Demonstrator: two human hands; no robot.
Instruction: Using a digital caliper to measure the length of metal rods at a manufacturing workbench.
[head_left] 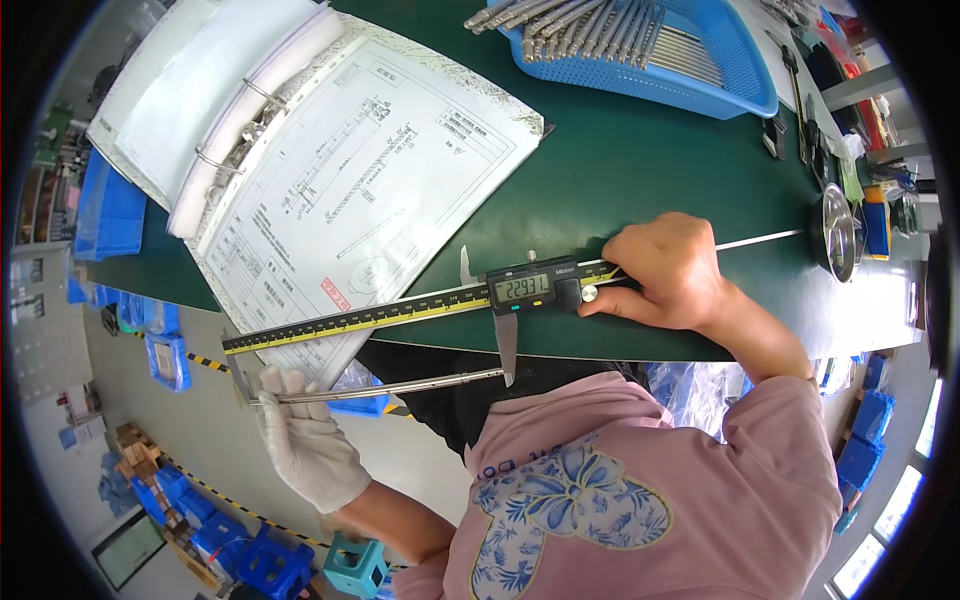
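Note:
A long digital caliper point(400, 308) stretches across the front of the table, its display lit on the slider. My right hand point(668, 272), bare, is closed around the beam's right part, the thumb by the slider's small wheel. A thin metal rod point(410, 385) lies between the two long jaws, just off the table's front edge. Its right end meets the sliding jaw point(507, 345). In a white glove, my left hand point(308, 445) pinches the rod's left end beside the fixed jaw point(240, 378), whose tip is partly hidden by the fingers.
An open ring binder point(330, 190) with a technical drawing lies at the left, under the caliper's left part. A blue basket point(640, 85) at the back holds several metal rods. A round metal bowl point(836, 235) stands at the right. Blue bins point(110, 210) and stools point(275, 565) are on the left.

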